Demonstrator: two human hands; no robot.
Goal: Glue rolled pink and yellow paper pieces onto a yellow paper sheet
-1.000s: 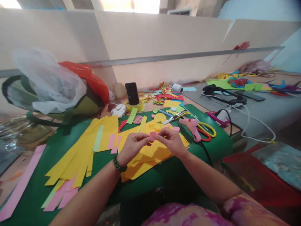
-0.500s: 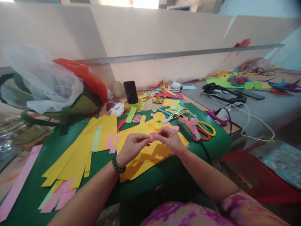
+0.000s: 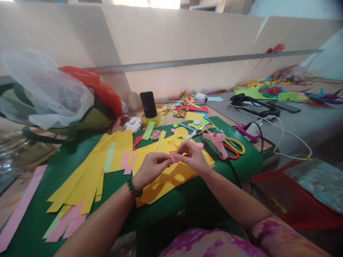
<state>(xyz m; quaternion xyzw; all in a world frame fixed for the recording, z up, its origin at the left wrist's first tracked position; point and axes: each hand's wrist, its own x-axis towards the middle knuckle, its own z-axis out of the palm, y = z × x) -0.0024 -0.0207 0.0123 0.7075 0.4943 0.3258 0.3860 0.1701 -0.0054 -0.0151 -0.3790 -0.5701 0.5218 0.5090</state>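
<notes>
Between my hands is a small piece of pink paper (image 3: 174, 156), raised above the yellow paper sheets (image 3: 158, 191). My left hand (image 3: 152, 167) pinches its left edge between thumb and fingertips. From the other side, my right hand (image 3: 193, 157) has its thumb and curled fingers on the paper's right part. A pink glue gun (image 3: 217, 143) lies just beyond my right hand, its nozzle pointing left. Next to it are a utility knife (image 3: 197, 132) and scissors with red and yellow handles (image 3: 235, 146). A yellow paper disc (image 3: 181, 133) lies behind my hands.
Yellow paper strips (image 3: 88, 167) and pink strips (image 3: 64, 225) fan out at left on the green mat (image 3: 112, 210). A phone (image 3: 148, 104) stands in a tape roll (image 3: 155, 118). Bags (image 3: 53, 92) fill the back left. Folded paper flowers (image 3: 187, 100) lie along the wall.
The fingers of my right hand have lifted and opened slightly, so more of the pink paper shows. My left hand keeps its pinch with hardly any movement.
</notes>
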